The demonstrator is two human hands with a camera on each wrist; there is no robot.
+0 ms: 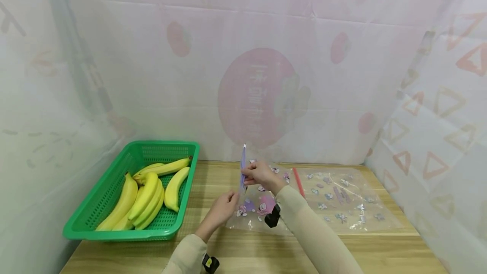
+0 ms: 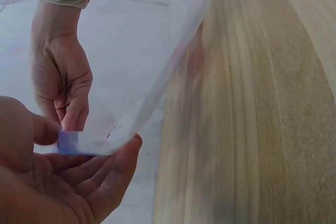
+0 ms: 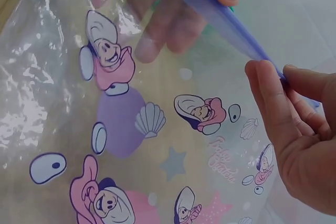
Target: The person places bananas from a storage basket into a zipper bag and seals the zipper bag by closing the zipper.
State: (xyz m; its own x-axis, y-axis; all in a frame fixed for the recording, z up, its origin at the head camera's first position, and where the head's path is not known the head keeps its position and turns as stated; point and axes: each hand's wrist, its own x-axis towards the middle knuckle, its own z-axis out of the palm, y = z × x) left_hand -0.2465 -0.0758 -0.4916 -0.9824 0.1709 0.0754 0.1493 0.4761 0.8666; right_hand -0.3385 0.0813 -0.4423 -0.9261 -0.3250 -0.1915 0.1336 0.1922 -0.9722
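A clear zip bag (image 1: 249, 219) printed with pink and purple cartoon shells lies on the table, its purple zip edge (image 1: 242, 170) raised on the left side. My right hand (image 1: 262, 174) pinches this edge between thumb and fingers toward its far part. Lower along the same edge, my left hand (image 1: 224, 206) holds the bag's near end. The left wrist view shows the left thumb (image 2: 46, 129) on the purple strip and the fingers beneath the plastic. Through the clear film in the right wrist view, the left fingers (image 3: 168, 19) show behind the strip.
A green basket (image 1: 131, 236) of bananas (image 1: 150, 200) stands at the left of the wooden table (image 1: 213, 168). To the right lies a second clear bag (image 1: 342, 202) with a red zip edge (image 1: 298, 182). Printed sheets (image 1: 323, 71) hang behind and at both sides.
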